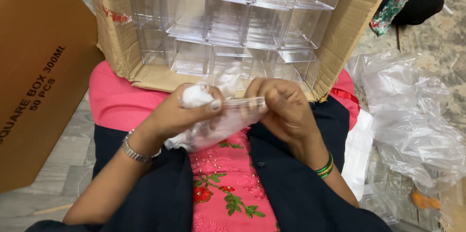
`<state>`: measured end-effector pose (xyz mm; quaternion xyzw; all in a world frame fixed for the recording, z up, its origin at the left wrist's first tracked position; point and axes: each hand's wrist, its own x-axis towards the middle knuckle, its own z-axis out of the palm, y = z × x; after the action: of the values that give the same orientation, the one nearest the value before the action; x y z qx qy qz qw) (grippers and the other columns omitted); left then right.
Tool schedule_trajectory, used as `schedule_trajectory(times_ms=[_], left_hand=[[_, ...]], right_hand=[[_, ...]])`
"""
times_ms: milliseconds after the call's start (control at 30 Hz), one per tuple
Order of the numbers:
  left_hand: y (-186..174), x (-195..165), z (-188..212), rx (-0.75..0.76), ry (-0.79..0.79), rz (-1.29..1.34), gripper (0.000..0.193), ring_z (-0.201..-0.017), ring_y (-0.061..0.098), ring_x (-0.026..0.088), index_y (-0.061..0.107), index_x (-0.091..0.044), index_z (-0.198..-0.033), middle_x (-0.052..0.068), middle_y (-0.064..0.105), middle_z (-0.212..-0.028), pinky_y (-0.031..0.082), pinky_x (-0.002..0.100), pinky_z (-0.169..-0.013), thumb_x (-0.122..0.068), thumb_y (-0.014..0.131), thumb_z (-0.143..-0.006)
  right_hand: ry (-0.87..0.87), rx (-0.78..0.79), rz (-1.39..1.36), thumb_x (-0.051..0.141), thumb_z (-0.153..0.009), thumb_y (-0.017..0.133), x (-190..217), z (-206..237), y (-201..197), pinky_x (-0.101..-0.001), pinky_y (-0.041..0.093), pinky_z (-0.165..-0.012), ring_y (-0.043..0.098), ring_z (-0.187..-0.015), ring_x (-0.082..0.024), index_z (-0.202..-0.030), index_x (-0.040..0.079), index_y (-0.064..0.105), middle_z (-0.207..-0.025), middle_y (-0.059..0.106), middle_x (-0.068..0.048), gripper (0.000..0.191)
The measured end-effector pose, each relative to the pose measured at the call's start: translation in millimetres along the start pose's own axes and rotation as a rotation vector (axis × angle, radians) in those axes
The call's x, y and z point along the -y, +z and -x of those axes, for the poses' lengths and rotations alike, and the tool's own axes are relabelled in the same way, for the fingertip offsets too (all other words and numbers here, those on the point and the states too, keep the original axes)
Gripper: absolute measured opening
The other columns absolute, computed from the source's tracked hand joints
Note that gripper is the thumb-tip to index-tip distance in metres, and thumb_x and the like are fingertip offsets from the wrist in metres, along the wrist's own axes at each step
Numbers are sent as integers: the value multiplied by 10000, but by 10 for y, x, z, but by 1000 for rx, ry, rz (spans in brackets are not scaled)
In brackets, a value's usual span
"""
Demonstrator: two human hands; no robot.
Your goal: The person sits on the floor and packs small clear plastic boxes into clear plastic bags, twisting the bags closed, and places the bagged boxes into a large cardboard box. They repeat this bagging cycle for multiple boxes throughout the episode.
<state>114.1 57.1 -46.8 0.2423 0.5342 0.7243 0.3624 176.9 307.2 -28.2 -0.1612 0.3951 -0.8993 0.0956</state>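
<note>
Clear plastic box, small and square-edged, sits between both hands at the centre of the view, just above the person's lap and just near of the open carton. Left hand wraps around the box's left end together with a crumpled clear plastic wrapper; its fingers are curled closed on wrapper and box, the thumb lying along the top edge. Right hand closes on the right end of the same box, fingers folded over its upper rim, knuckles toward the camera. A metal watch circles the left wrist; green and gold bangles circle the right wrist. Beyond the hands, a cardboard carton lies tipped with its mouth toward the person, resting against the lap, and holds stacked rows of clear square boxes of the same kind. A second, closed brown carton stands at the left edge. At the right, on the stone floor, lies a heap of loose clear plastic bags. The lap shows pink embroidered cloth between dark blue fabric on either side.
</note>
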Motion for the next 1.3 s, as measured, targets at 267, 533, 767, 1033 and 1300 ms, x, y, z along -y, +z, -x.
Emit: schedule_trajectory(times_ms=[267, 533, 767, 1033, 1300], left_hand=[[-616, -336, 338, -150, 89, 6, 185, -606, 590, 121, 651, 19, -932, 64, 651, -761, 452, 271, -525, -31, 806, -843], [-576, 59, -393, -536, -170, -610, 127, -586, 580, 99, 686, -32, -856, 51, 659, -736, 457, 295, -513, -136, 756, -838], [-566, 901, -1051, -826, 165, -304, 152, -666, 607, 93, 675, -53, -999, 41, 680, -833, 504, 280, -557, -167, 722, -911], [-159, 272, -584, -556, 109, 88, 162, -599, 641, 87, 727, -13, -981, 22, 697, -774, 494, 265, -507, -167, 695, -941], [246, -90, -526, -644, 217, -279, 199, -544, 553, 34, 747, -26, -915, -38, 655, -684, 433, 236, -478, -220, 711, -940]], right_hand=[[394, 132, 545, 147, -943, 712, -175, -15, -152, -317, 516, -718, 648, -824, -158, -998, -10, 693, -880, 700, -114, 168], [-195, -412, 312, -93, -898, 725, -154, -222, -651, -258, 422, -654, 503, -731, -102, -999, 41, 599, -870, 562, 5, 209], [67, -791, 849, 4, -932, 616, -762, -573, -1143, -261, 493, -656, 596, -792, -119, -1228, 57, 663, -981, 664, -48, 304], [-234, -448, 391, 59, -996, 562, -779, -178, -1279, -362, 540, -1023, 641, -1141, -212, -1364, -44, 576, -1283, 662, -131, 382], [87, -215, 44, 101, -992, 571, -790, -59, -1078, -397, 525, -1057, 639, -1201, -241, -1399, -37, 551, -1323, 647, -137, 431]])
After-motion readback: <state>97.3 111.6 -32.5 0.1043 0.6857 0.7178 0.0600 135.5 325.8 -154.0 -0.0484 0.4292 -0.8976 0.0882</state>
